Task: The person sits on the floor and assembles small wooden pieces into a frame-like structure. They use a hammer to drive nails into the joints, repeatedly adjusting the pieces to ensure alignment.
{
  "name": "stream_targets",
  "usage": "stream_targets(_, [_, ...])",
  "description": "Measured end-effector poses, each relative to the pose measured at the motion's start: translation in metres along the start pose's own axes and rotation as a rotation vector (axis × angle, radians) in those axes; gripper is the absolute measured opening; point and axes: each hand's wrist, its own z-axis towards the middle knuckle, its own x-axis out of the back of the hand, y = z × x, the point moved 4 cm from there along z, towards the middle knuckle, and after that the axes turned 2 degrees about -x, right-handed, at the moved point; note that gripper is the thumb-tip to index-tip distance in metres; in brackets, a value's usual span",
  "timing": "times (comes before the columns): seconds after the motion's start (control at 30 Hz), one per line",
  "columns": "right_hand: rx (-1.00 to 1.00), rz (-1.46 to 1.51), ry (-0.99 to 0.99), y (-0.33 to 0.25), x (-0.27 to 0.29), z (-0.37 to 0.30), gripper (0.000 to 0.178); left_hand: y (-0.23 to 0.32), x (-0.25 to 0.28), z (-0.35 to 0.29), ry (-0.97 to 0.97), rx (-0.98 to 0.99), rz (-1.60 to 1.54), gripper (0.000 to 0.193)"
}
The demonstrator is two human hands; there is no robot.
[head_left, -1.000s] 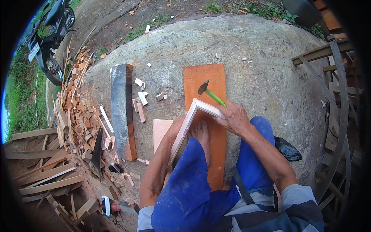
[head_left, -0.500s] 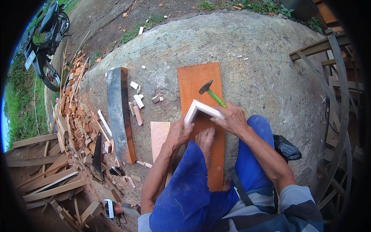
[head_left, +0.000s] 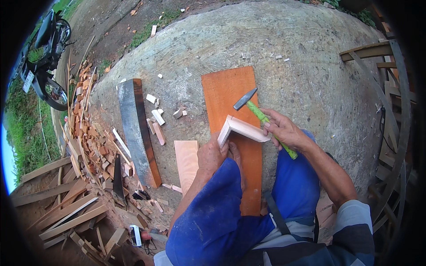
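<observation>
My left hand (head_left: pixel 210 153) is closed round the left leg of a pale wooden corner piece (head_left: pixel 245 128), two moulded strips meeting in an L with the corner pointing away from me. In my right hand (head_left: pixel 287 133) is a hammer (head_left: pixel 255 109) with a bright green handle and a dark metal head. The hammer's head stands just beyond the corner, and my right fingers are close to the end of the right strip; whether they touch it I cannot tell. Below lies an orange-brown board (head_left: pixel 228 95), with my bare foot on it, partly hidden by my knee.
Left of the board are a pale flat board (head_left: pixel 186 159), small wood offcuts (head_left: pixel 157 116) and a thick dark beam (head_left: pixel 134 128). Farther left lie a handsaw (head_left: pixel 118 179) and a heap of scrap wood (head_left: pixel 91 150). A motorcycle (head_left: pixel 49 62) stands far left; curved frames (head_left: pixel 395 111) stand right.
My right hand has left the end of the right strip and moved right, now gripping the hammer by its handle. The hammer has swung round, its head shifting slightly right. My left hand keeps the corner piece.
</observation>
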Motion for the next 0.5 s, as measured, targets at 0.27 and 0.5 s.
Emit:
stream_targets(0.27, [0.286, -0.048, 0.332, -0.008, 0.023, 0.023, 0.052, -0.003, -0.003, 0.0, -0.012, -0.004, -0.028, 0.037])
stream_targets(0.5, [0.222, -0.091, 0.33, -0.029, 0.032, 0.025, 0.052, -0.003, -0.003, -0.002, 0.01, -0.016, -0.069, 0.034])
